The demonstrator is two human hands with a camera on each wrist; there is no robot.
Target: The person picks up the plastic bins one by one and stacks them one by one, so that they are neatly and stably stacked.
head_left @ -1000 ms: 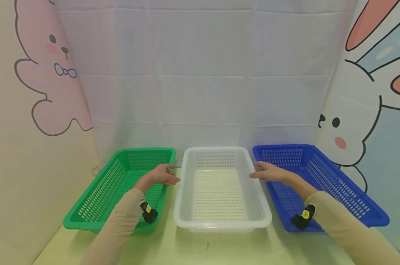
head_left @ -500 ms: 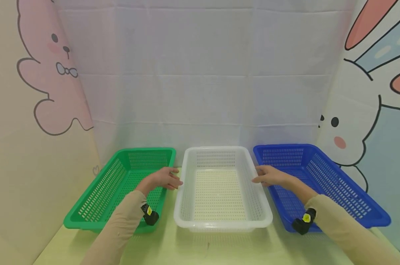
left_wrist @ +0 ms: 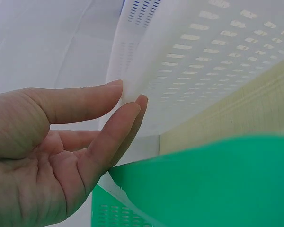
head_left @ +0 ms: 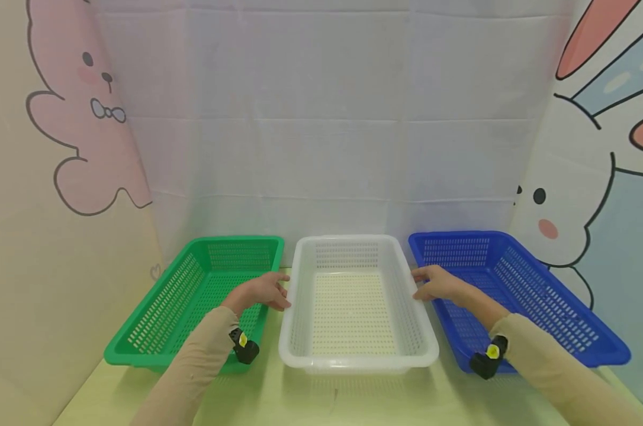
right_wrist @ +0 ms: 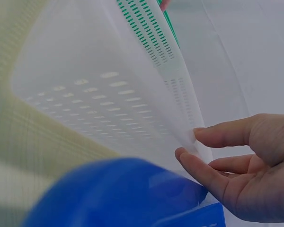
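White basket (head_left: 353, 302) sits on the table (head_left: 321, 402) between a green basket (head_left: 193, 296) and a blue basket (head_left: 513, 290), all three side by side. Left hand (head_left: 260, 291) and right hand (head_left: 439, 283) flank it, one at each long rim, which would suit a two-sided hold. In the wrist views the thumb and fingers (left_wrist: 118, 130) of each hand are at the rim, barely parted and not yet clamped on it.
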